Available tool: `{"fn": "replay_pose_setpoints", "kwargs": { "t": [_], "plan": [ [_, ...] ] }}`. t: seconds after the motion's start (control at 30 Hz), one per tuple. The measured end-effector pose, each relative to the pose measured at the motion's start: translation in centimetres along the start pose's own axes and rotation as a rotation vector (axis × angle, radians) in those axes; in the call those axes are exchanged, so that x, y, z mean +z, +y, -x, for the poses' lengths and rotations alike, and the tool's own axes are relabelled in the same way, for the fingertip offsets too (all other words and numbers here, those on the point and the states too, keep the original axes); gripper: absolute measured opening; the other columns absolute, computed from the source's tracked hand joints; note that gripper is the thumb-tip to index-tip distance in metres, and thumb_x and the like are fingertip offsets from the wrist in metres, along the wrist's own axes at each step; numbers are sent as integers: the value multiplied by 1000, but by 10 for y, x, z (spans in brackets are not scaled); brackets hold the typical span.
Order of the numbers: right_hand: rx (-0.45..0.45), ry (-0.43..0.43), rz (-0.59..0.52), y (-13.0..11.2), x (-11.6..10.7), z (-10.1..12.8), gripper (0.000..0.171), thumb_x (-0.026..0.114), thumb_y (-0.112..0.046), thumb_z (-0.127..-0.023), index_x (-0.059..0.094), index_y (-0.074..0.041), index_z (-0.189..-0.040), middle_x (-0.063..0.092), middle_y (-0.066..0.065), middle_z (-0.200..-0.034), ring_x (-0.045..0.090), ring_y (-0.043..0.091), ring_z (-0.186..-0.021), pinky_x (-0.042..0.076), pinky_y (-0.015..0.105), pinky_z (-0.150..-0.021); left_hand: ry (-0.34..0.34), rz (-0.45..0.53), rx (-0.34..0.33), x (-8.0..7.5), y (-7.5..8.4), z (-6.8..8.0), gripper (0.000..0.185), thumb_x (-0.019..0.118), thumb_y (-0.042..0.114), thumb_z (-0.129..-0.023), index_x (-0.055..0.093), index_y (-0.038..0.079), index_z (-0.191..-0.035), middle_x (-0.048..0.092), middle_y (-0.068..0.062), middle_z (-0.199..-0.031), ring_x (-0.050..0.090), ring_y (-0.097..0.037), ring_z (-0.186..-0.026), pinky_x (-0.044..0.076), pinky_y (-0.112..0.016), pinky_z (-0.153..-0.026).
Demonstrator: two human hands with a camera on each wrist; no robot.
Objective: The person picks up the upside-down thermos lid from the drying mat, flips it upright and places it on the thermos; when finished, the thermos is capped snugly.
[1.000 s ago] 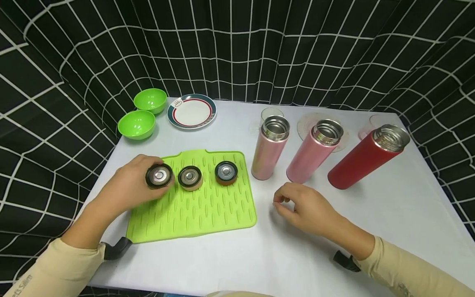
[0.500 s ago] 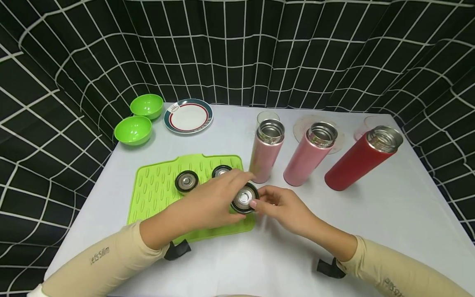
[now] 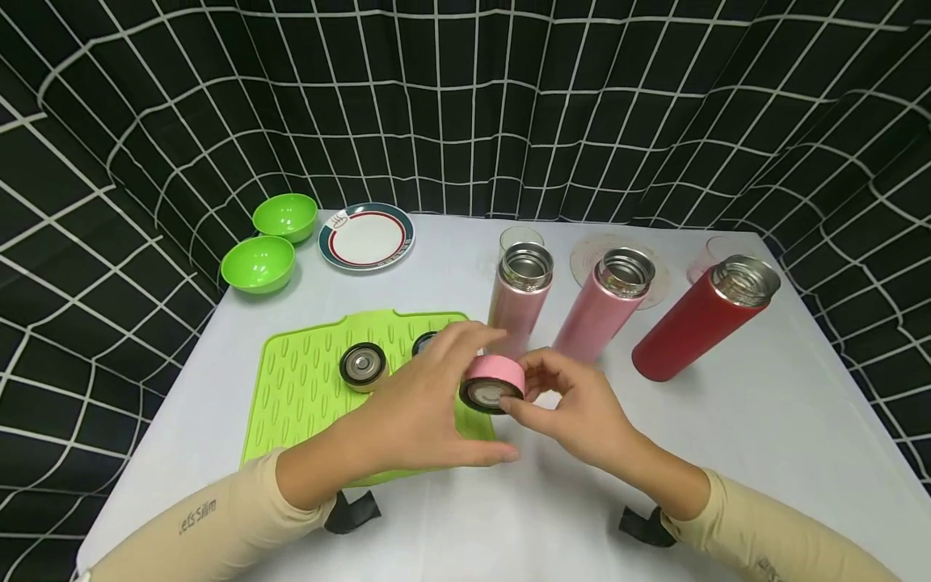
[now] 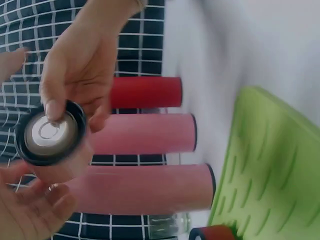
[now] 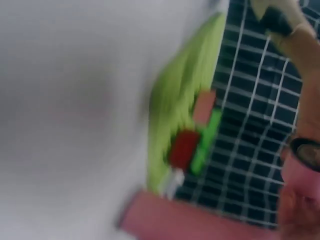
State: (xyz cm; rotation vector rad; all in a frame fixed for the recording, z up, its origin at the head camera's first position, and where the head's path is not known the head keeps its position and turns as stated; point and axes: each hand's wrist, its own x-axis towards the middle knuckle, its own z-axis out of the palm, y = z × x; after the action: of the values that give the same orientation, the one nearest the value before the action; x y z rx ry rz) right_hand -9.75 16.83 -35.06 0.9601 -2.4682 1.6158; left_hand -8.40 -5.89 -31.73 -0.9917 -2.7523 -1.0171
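Observation:
A pink flask lid (image 3: 494,381) with a black rim and metal inside hangs above the right edge of the green mat (image 3: 305,388). My right hand (image 3: 534,386) pinches it between thumb and fingers. In the left wrist view the thumb lies on the lid (image 4: 50,135). My left hand (image 3: 451,396) is spread around the lid, index finger above and thumb well below it. Its fingers touch the pink side. Two more lids lie on the mat: one (image 3: 363,365) in plain view, the other (image 3: 422,343) half hidden behind my left hand.
Three uncapped flasks stand behind the hands: pink (image 3: 522,299), pink (image 3: 607,311) and red (image 3: 698,319). Clear glasses (image 3: 520,237) and a clear dish (image 3: 589,250) sit behind them. Two green bowls (image 3: 259,263) and a plate (image 3: 366,236) are at the back left. A black grid curtain surrounds the table.
My left hand lifted the lid from the mat's left side and carried it right. My right hand came in and took hold of it; the lid has tilted, showing its pink side.

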Motion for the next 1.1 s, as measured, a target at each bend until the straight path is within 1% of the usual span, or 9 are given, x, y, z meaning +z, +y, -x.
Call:
{"fn": "replay_pose_setpoints", "kwargs": {
  "t": [0.17, 0.27, 0.33, 0.4, 0.5, 0.6, 0.77, 0.93, 1.1],
  "plan": [
    [-733, 216, 429, -6, -6, -15, 20, 69, -16, -85, 68, 1, -96, 67, 7, -92, 64, 23, -80, 54, 29, -75, 88, 319, -132, -1, -2, 0, 83, 88, 53, -64, 51, 23, -131, 53, 17, -120, 54, -4, -102, 51, -31, -84],
    [-957, 279, 557, -12, -9, -24, 20, 68, -15, -90, 70, 4, -93, 69, 12, -89, 66, 27, -76, 56, 34, -70, 100, 435, -139, 1, -6, -5, 74, 92, 41, -64, 57, 21, -126, 60, 15, -114, 58, -5, -99, 52, -32, -85],
    [-991, 306, 607, -15, -11, -27, 19, 67, -15, -92, 70, 4, -94, 71, 13, -90, 66, 27, -75, 56, 37, -68, 109, 456, -139, 2, -9, -10, 72, 92, 38, -64, 58, 21, -125, 62, 15, -111, 59, -6, -95, 52, -32, -81],
    [-946, 337, 603, -14, -11, -27, 20, 66, -16, -93, 69, 3, -97, 70, 15, -94, 66, 30, -80, 55, 37, -73, 117, 474, -116, 2, -13, -16, 70, 92, 35, -65, 59, 20, -125, 62, 14, -112, 59, -7, -95, 52, -32, -80],
    [-764, 412, 525, -6, -4, -23, 39, 67, -25, -93, 58, 9, -110, 61, 25, -113, 58, 40, -102, 48, 39, -90, 169, 457, -51, -5, -18, -32, 68, 92, 31, -66, 61, 17, -125, 61, 12, -114, 57, -8, -99, 51, -33, -80],
    [-493, 413, 370, 8, 8, -15, 68, 70, -30, -89, 38, 12, -132, 39, 29, -139, 40, 43, -126, 36, 43, -105, 256, 433, 25, -17, -24, -57, 70, 91, 27, -68, 60, 14, -129, 58, 10, -118, 54, -8, -105, 50, -33, -84],
    [48, 233, 122, 26, 21, -17, 98, 72, -16, -90, -1, -2, -153, 4, 17, -158, 12, 30, -144, 22, 50, -114, 341, 350, 42, -30, -34, -100, 70, 91, 34, -67, 62, 14, -127, 55, 9, -113, 50, -8, -103, 49, -34, -79],
    [370, 220, -48, 28, 25, -37, 101, 76, -10, -85, 2, -7, -153, 17, 17, -155, 17, 29, -144, 18, 53, -114, 291, 266, -12, -24, -38, -122, 73, 90, 45, -64, 63, 16, -126, 54, 12, -106, 49, -8, -98, 47, -29, -73],
    [440, 337, -165, 44, 30, -50, 84, 80, -10, -79, 26, -7, -144, 45, 15, -135, 45, 26, -123, 35, 44, -105, 242, 264, -4, -16, -38, -131, 71, 91, 39, -65, 63, 14, -126, 57, 9, -110, 50, -10, -98, 48, -29, -74]
  ]
}}
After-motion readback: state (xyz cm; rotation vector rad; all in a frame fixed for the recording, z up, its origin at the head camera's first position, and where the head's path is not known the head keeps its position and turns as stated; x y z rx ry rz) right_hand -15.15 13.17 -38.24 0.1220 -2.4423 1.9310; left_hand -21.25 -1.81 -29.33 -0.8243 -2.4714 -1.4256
